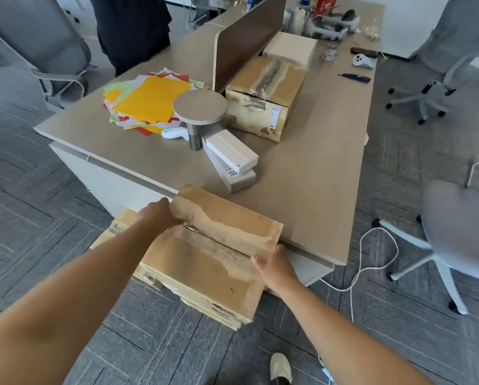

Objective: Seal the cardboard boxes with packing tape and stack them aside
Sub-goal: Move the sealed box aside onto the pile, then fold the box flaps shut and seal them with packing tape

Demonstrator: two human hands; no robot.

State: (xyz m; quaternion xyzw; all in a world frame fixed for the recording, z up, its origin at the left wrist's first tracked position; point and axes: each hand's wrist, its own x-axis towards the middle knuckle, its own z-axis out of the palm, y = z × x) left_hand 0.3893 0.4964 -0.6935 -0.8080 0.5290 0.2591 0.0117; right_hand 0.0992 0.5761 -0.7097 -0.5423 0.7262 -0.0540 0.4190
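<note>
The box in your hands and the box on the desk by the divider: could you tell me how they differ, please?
The held box is gripped at its ends by the left hand and right hand, beside the desk; the desk box rests untouched on it. The desk box has a torn, dented front rim; the held box's top edges are unbroken. Both are brown cardboard, taped along the top seam.

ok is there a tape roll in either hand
No, the left hand and right hand each grip an end of the cardboard box.
</note>
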